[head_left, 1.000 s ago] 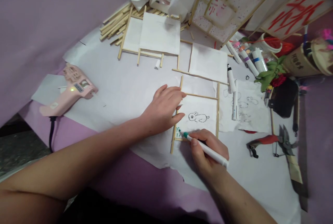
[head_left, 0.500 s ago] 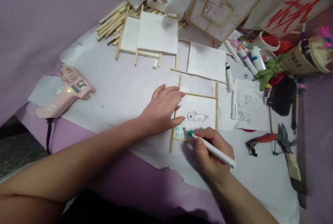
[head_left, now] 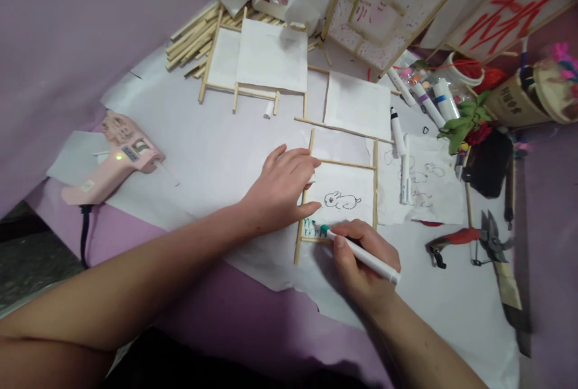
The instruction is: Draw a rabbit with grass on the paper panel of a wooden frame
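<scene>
My right hand (head_left: 368, 256) grips a white marker (head_left: 368, 255) with a green tip, which points at the lower left part of a white paper panel (head_left: 345, 181). Short green strokes run along the panel's lower left, below a black outline drawing of a rabbit (head_left: 342, 200). Thin wooden sticks (head_left: 376, 187) frame the panel. My left hand (head_left: 284, 190) lies spread over the frame's left stick, its fingertips at the panel's left edge; something small and white shows under the fingers.
At left lies a pink hot glue gun (head_left: 120, 160). Behind are bare paper frames (head_left: 273, 55), a pile of sticks (head_left: 194, 37) and a standing decorated panel (head_left: 368, 12). To the right are markers (head_left: 405, 169), a sheet with rabbit sketches (head_left: 424, 181), pruning shears (head_left: 469, 238) and a paper cup (head_left: 515, 100).
My right hand and the green marker have shifted slightly left along the panel's lower edge. My left hand stays in place.
</scene>
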A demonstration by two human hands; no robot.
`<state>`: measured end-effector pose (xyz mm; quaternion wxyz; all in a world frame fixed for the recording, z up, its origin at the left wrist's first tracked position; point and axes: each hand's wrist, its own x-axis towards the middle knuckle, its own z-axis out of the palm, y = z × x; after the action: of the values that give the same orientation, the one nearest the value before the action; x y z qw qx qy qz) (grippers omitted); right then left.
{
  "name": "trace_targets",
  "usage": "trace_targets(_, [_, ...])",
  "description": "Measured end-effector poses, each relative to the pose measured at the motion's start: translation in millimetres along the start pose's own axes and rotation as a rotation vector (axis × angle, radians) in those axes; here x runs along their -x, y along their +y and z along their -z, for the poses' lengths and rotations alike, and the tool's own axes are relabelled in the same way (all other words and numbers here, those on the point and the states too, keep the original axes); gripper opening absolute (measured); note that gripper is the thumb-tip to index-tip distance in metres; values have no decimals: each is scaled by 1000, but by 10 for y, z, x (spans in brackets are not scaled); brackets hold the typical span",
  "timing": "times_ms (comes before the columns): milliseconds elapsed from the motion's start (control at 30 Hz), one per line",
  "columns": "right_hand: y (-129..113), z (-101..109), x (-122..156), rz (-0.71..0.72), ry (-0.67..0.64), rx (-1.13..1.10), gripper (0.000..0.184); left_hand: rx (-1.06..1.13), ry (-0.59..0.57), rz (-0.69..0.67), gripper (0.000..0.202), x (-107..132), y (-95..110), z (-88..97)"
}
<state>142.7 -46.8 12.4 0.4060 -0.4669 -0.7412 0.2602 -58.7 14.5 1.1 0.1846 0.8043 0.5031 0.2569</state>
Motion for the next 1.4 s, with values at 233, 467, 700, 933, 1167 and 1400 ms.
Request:
trace_targets(233, [-43,-36,4,-50,33,8,9,6,-14,6,57,-1,3,10])
trace_targets(467, [-30,-21,10,-46,7,-20,10,6,-15,15,57,-7,8,14])
trace_targets(700, [-27,-8,10,-32,3,-37,11,0,-27,18,58,-10,8,14])
trace_targets(933, [-19,-10,12,-39,5,-43,10,-3,-40,37,60,-10,9,8])
trace_targets(1167, [-27,-33,5,-60,55,-8,10,2,-45,36,59,-26,16,26])
trace_targets(1400, [-19,16,-1,-81,125,9,8,-4,-49,32,58,-21,13,21])
